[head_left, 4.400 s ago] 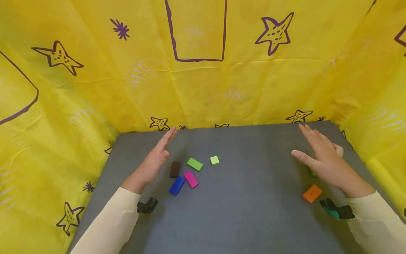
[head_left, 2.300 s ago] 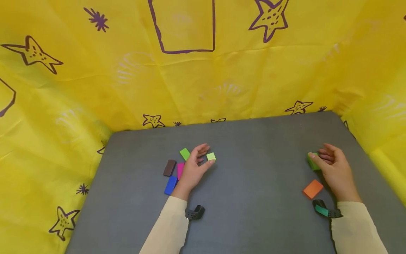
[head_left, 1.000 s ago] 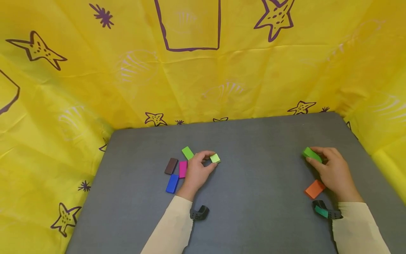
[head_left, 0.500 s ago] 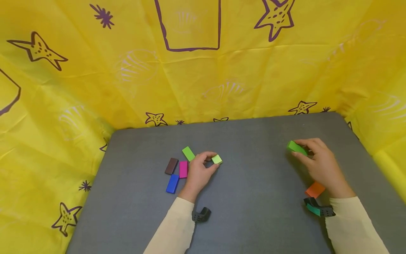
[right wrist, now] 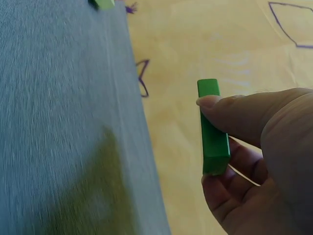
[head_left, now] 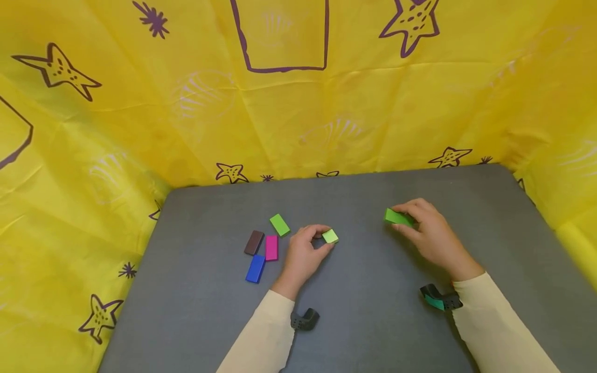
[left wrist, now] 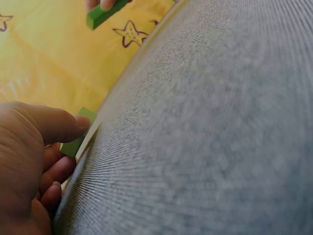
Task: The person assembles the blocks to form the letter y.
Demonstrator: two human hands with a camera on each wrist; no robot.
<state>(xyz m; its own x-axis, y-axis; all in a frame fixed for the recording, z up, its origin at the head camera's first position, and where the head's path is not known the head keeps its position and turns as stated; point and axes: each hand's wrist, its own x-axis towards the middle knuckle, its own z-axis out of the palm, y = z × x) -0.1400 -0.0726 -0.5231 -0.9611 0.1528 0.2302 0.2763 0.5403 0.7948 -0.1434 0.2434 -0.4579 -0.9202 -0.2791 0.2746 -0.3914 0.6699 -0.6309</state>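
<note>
My left hand [head_left: 302, 256] pinches a small light-green block [head_left: 330, 236] between thumb and fingers near the middle of the table. In the left wrist view the thumb lies across that block [left wrist: 72, 146]. My right hand [head_left: 434, 238] grips a longer green block [head_left: 398, 217] by its sides, to the right of the left hand. In the right wrist view this block [right wrist: 215, 142] shows up clear of the grey surface, thumb on one face and fingers on the other. A gap of table separates the two held blocks.
Left of the left hand lie a lime-green block [head_left: 280, 225], a pink block [head_left: 271, 248], a dark brown block [head_left: 254, 242] and a blue block [head_left: 255, 269]. The grey table [head_left: 364, 331] meets a yellow patterned cloth [head_left: 289, 124] at the back and sides.
Both hands have taken hold of their blocks. My right hand has lifted the green block and carried it left; my left hand has shifted slightly right. The orange block is now hidden by the right arm.
</note>
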